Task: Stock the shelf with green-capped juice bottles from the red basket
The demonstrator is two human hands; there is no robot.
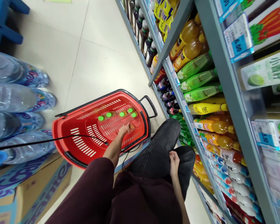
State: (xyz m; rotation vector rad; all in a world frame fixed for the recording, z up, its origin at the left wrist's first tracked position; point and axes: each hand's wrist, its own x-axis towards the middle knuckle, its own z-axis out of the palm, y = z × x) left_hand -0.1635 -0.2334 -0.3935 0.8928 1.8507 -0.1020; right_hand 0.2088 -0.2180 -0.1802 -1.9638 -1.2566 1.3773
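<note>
A red shopping basket (70, 129) with slotted walls and black rim handles stands on the floor in front of me. My left hand (124, 128) reaches down into it, fingers bent around a small brownish thing (131, 127) that I cannot make out. Beside that hand, several containers with bright green caps (122, 114) stand on the basket's bottom; their bodies are hard to see. My right hand (174, 159) rests by my knee, its fingers loosely curled with nothing in them.
To my right runs a shelf rack (214, 62) packed with drink bottles, such as green ones (197, 79), and price tags. Large water bottles (18, 96) line the left, above cardboard cartons (44, 186). A blue plastic pallet (9, 21) lies at the far left. A black cord (49, 139) crosses the basket.
</note>
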